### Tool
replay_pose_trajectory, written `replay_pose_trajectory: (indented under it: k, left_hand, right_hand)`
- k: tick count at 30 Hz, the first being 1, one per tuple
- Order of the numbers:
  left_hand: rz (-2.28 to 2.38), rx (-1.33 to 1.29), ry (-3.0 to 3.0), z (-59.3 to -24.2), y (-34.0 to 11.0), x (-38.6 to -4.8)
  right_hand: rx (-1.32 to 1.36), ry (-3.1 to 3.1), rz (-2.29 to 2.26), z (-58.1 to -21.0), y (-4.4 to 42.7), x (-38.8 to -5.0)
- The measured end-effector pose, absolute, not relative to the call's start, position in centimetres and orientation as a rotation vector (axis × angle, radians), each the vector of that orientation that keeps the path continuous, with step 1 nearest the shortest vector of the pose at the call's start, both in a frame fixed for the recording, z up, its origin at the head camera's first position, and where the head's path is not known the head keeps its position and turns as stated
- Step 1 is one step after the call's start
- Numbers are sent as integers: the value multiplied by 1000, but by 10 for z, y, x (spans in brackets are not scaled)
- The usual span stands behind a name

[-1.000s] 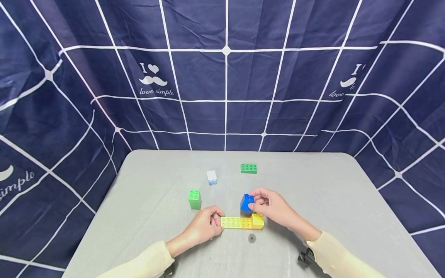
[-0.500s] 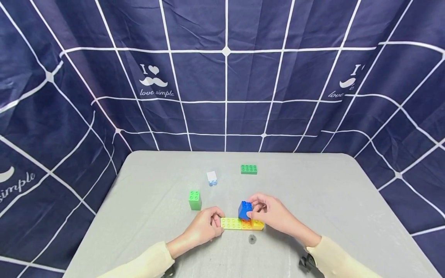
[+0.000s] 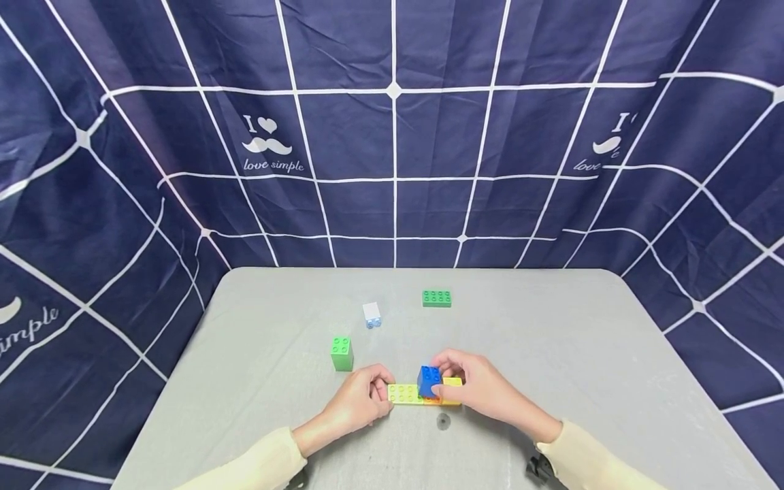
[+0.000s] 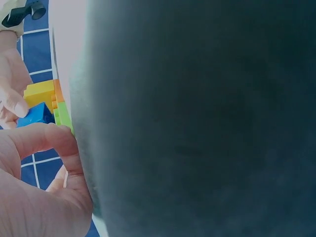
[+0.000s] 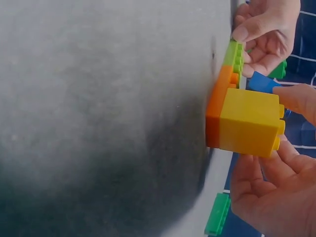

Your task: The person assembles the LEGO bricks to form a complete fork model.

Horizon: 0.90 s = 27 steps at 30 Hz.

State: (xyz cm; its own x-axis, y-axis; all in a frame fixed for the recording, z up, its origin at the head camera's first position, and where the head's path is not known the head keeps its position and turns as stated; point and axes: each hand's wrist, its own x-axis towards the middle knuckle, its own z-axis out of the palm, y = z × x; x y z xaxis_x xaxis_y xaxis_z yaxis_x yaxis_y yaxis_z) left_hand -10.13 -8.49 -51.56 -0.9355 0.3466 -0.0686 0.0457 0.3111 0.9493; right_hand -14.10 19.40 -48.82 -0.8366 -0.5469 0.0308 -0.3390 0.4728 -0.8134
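A lime-green brick [image 3: 401, 394] and an orange brick [image 5: 214, 111] lie end to end on the table, with a tall yellow brick [image 5: 249, 118] mounted on the orange one's right end. My left hand [image 3: 361, 395] pinches the lime brick's outer end between thumb and fingers. Between thumb and fingertips, my right hand [image 3: 478, 382] holds a blue brick [image 3: 429, 381] over the row, close to the yellow brick's left side. The blue brick looks slightly tilted in the right wrist view; whether it touches the studs below, I cannot tell.
Left of the row, a tall bright-green brick [image 3: 341, 354] stands upright. Farther back lie a white and light-blue piece [image 3: 371, 315] and a flat green brick [image 3: 437, 299]. A dark blue curtain [image 3: 392, 150] with white lines rises behind the grey table [image 3: 551, 327].
My right hand has brought the blue brick left and toward me, from behind the row to over it. The left hand has kept its grip on the lime brick.
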Motion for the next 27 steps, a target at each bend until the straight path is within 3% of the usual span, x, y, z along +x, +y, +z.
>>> replay_pose_trajectory:
  k: [27]
  left_hand:
    - [1655,372,2349,-517,-86,-100]
  right_hand:
    - [-835,2545,-1254,-489,191,-128]
